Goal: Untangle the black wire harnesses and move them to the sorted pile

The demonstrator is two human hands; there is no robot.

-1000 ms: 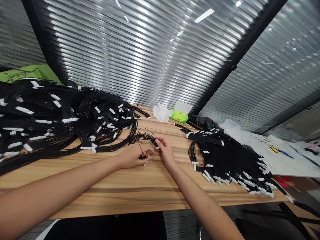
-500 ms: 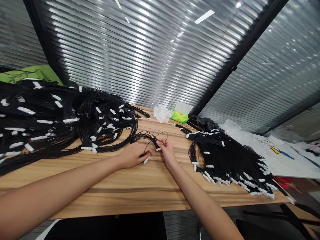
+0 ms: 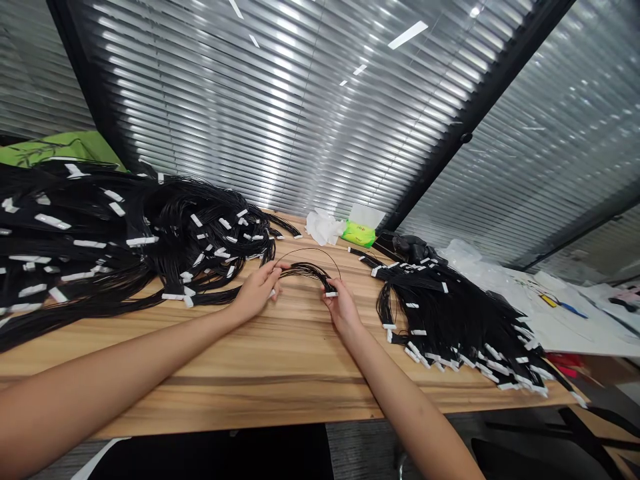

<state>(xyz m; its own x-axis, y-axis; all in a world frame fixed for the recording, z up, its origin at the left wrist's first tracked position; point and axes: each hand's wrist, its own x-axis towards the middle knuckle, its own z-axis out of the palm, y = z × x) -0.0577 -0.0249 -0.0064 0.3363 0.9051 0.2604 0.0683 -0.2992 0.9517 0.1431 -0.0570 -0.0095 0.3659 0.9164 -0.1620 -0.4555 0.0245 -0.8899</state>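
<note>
A small bundle of thin black wires (image 3: 309,270) arches between my hands, and one loose wire loops above it. My left hand (image 3: 257,291) pinches the bundle's left end, with a white connector (image 3: 273,293) showing at the fingers. My right hand (image 3: 341,307) grips the right end, close to white connectors (image 3: 330,293). Left of my left hand lies a large tangled heap of black wires with white connectors (image 3: 150,233). A second, neater spread of wires (image 3: 450,320) lies right of my right hand.
Everything rests on a wooden table (image 3: 210,393). Crumpled tissue (image 3: 324,227) and a green tissue packet (image 3: 359,234) stand at the far edge, near a dark crumpled item (image 3: 406,247). White sheets (image 3: 560,327) lie on the right, and window blinds fill the background.
My hands have moved apart, with the left hand shifting left and up. The small bundle now stretches into a wider arc between them, and its loose wire loops higher.
</note>
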